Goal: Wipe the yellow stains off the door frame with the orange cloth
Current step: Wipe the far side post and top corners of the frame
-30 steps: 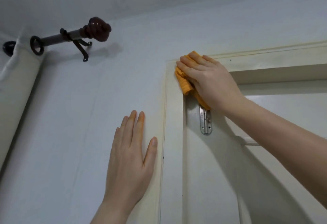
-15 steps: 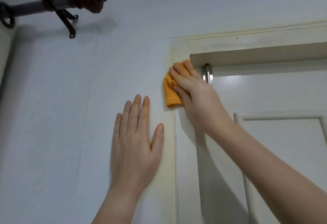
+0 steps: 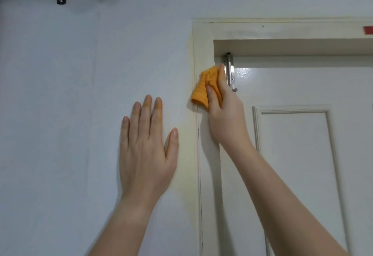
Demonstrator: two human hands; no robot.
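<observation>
Orange cloth [image 3: 203,86]: ribbed, bunched, gripped between thumb and fingers of the right hand [image 3: 224,114], pressed on the left upright of the door frame [image 3: 203,39] near its top left corner. Yellow stains [image 3: 191,57] are seen along the frame's outer edge. Left hand [image 3: 145,150]: laid flat, fingers straight, on the pale wall [image 3: 80,94]. White panelled door [image 3: 292,86]; metal bolt [image 3: 230,72] at its top left corner.

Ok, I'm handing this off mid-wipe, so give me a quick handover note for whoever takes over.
Left hand: flat on the wall, fingers straight, holding nothing.
Right hand: holds the orange cloth against the left upright of the door frame, below the top corner, beside the metal bolt.
Done: unclear.
To do: yellowish tint runs along the frame's outer edge, above and below the cloth; wipe it.
</observation>
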